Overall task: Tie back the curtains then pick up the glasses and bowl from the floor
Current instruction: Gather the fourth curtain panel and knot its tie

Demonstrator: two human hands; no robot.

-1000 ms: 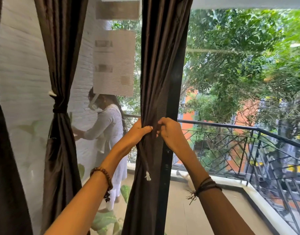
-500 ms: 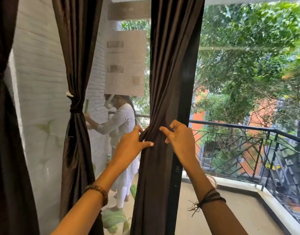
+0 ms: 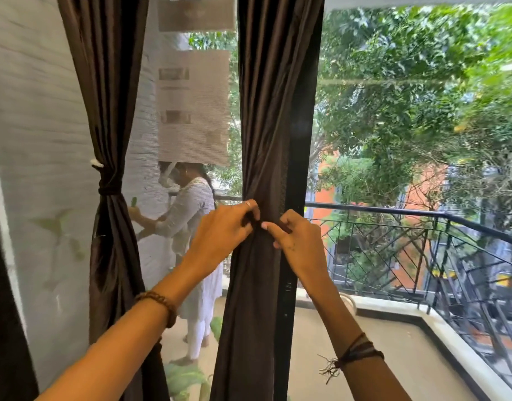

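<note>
- Your left forearm carries a brown beaded wooden bracelet (image 3: 162,303) at the wrist; your right wrist carries a bundle of dark thread bands (image 3: 356,353) with a frayed tassel hanging from it.
- Your left hand (image 3: 222,235) is raised to the gathered waist of the dark brown satin curtain panel (image 3: 273,117) at the centre of the view. Its fingers are curled and pinch the fabric at the bunched point; a ring shows on one finger.
- Your right hand (image 3: 299,244) meets the left at the same point from the other side. Its fingers are curled inward, the thumb pointing toward the left hand, and they pinch the same fold of cloth. Whether a tie band lies between the fingertips cannot be told.
- The centre curtain hangs against a black vertical door frame (image 3: 299,169), gathered narrow at your hands and loose below.
- A second dark brown curtain panel (image 3: 110,82) hangs to the left, cinched with a dark fabric tie (image 3: 109,189) beside a white wall hook (image 3: 96,162).
- Beyond the glass, a person in white clothing (image 3: 191,227) stands facing a white ribbed wall (image 3: 40,111).
- A black metal balcony railing (image 3: 422,241) runs right, with green trees (image 3: 408,82) behind it.
- The glasses and bowl are not in view.
</note>
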